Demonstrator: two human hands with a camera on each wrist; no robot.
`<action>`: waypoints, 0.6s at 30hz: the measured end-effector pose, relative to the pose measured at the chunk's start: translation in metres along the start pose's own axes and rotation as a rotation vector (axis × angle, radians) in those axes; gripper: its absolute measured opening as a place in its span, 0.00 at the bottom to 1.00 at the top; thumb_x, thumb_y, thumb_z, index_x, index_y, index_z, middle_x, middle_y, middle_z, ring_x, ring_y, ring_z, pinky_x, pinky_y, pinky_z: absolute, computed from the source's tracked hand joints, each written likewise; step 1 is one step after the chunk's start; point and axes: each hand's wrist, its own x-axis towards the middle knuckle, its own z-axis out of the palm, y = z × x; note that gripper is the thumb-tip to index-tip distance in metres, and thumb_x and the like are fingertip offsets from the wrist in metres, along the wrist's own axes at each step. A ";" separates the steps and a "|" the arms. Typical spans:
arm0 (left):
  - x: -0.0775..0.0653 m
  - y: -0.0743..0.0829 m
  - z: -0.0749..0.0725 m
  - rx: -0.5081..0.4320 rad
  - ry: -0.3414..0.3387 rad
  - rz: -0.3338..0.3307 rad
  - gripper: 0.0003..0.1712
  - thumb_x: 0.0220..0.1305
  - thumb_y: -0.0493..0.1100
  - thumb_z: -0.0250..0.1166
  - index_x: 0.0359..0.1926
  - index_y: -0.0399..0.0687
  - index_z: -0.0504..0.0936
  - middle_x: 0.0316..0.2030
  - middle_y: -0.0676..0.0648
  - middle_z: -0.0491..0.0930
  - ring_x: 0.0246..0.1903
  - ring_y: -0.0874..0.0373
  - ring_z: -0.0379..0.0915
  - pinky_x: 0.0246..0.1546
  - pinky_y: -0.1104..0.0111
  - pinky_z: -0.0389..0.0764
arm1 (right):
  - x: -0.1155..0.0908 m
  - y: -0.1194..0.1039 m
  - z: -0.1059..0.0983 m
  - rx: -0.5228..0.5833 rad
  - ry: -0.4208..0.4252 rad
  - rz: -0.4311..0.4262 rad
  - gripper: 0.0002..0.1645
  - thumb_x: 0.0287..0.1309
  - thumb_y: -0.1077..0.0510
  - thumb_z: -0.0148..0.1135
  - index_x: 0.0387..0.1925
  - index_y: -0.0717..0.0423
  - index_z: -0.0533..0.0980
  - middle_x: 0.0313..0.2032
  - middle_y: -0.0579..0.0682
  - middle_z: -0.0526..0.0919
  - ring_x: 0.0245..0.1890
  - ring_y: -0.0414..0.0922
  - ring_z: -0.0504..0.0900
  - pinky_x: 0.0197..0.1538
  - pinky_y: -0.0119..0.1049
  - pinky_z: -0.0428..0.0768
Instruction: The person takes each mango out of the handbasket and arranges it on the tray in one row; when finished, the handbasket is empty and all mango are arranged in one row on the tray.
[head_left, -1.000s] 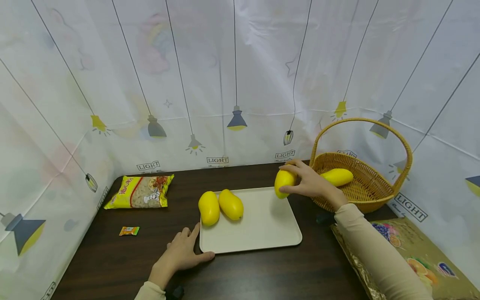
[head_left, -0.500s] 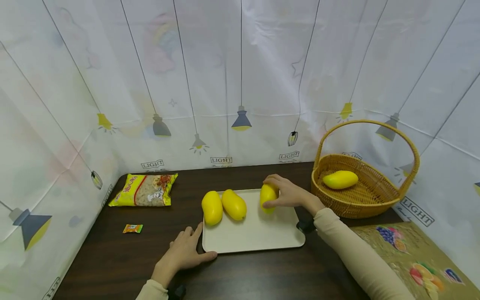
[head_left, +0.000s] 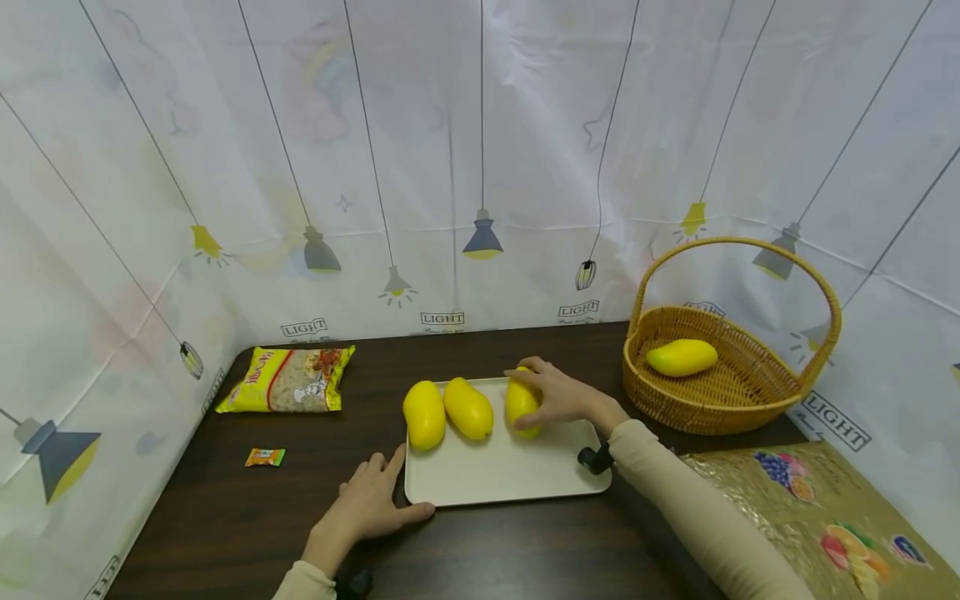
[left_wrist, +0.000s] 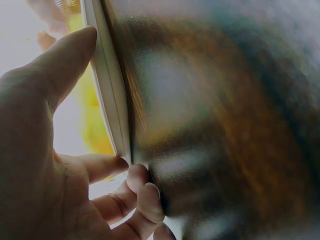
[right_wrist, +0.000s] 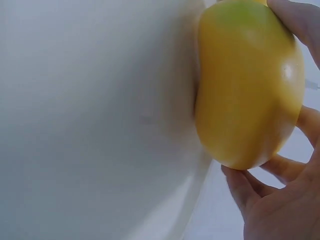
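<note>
While the right hand (head_left: 558,395) grips one of four oval yellow mangoes (head_left: 519,402), the spread left hand (head_left: 369,498) touches one central rectangular cream tray (head_left: 495,477).

Curtain (head_left: 532,167): evenly bright in soft, diffuse light, with pale sheen on its creases.
Printed lamps (head_left: 63,458): look slanted and stretched toward the left and right edges, a wide-angle distortion.
Table (head_left: 480,550): dark, with a faint, soft reflection near the front.
Gold bag (head_left: 802,508): crinkles catch small glints.
Left hand (left_wrist: 27,140): dim against blown-out white in the left wrist view; the right side there is heavily blurred.
Mango (right_wrist: 250,95): one small bright glint in the right wrist view, a soft shadow beside it on the bluish-grey tray (right_wrist: 75,125).
</note>
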 end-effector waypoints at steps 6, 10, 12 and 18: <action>-0.001 0.000 0.000 -0.005 0.004 -0.003 0.62 0.50 0.77 0.68 0.78 0.51 0.58 0.61 0.34 0.71 0.58 0.37 0.71 0.50 0.30 0.71 | 0.008 -0.005 0.008 -0.038 -0.011 0.004 0.58 0.49 0.31 0.70 0.77 0.43 0.59 0.78 0.53 0.54 0.74 0.62 0.62 0.67 0.68 0.66; -0.001 0.000 0.000 -0.004 0.006 0.002 0.62 0.50 0.77 0.68 0.78 0.51 0.59 0.59 0.36 0.72 0.56 0.39 0.72 0.49 0.31 0.72 | 0.010 -0.008 0.011 0.004 -0.028 -0.007 0.57 0.50 0.32 0.70 0.77 0.45 0.59 0.79 0.53 0.50 0.76 0.65 0.58 0.69 0.68 0.65; -0.001 0.001 0.000 -0.004 0.008 0.005 0.62 0.50 0.77 0.68 0.78 0.51 0.59 0.58 0.36 0.72 0.55 0.39 0.72 0.48 0.32 0.72 | 0.011 -0.010 0.012 0.021 -0.033 -0.017 0.58 0.50 0.31 0.71 0.77 0.45 0.59 0.79 0.55 0.50 0.76 0.65 0.57 0.69 0.68 0.64; -0.001 0.000 0.000 -0.004 0.007 0.004 0.62 0.50 0.77 0.68 0.78 0.51 0.59 0.59 0.35 0.72 0.56 0.39 0.72 0.48 0.32 0.72 | 0.014 -0.013 0.015 0.025 -0.048 -0.024 0.59 0.48 0.29 0.71 0.77 0.42 0.59 0.79 0.54 0.50 0.76 0.63 0.56 0.70 0.67 0.64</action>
